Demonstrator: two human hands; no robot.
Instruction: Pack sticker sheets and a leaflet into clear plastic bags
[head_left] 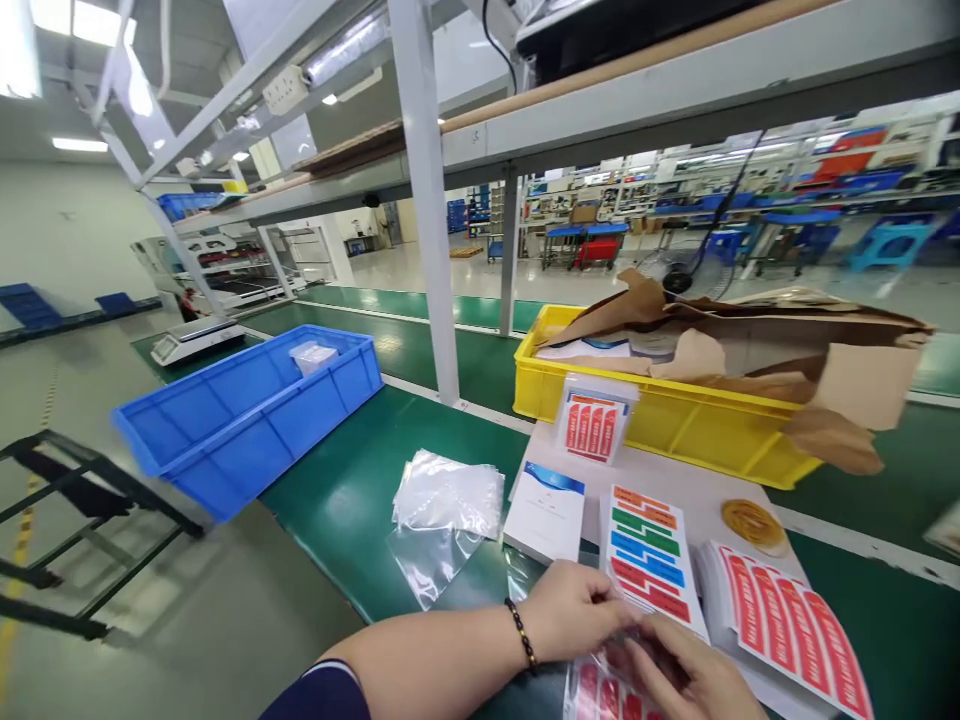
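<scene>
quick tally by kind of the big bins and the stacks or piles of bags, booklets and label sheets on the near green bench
blue bin: 1
yellow bin: 1
clear bag pile: 1
white-and-blue booklet stack: 1
multicolour label stack: 1
red label stack: 1
total: 6

both hands [634,635] on clear bag [600,690] with red labels [611,700].

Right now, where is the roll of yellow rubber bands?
In the head view, the yellow rubber bands lie on the right side, just behind the stack of red label sheets.
</scene>
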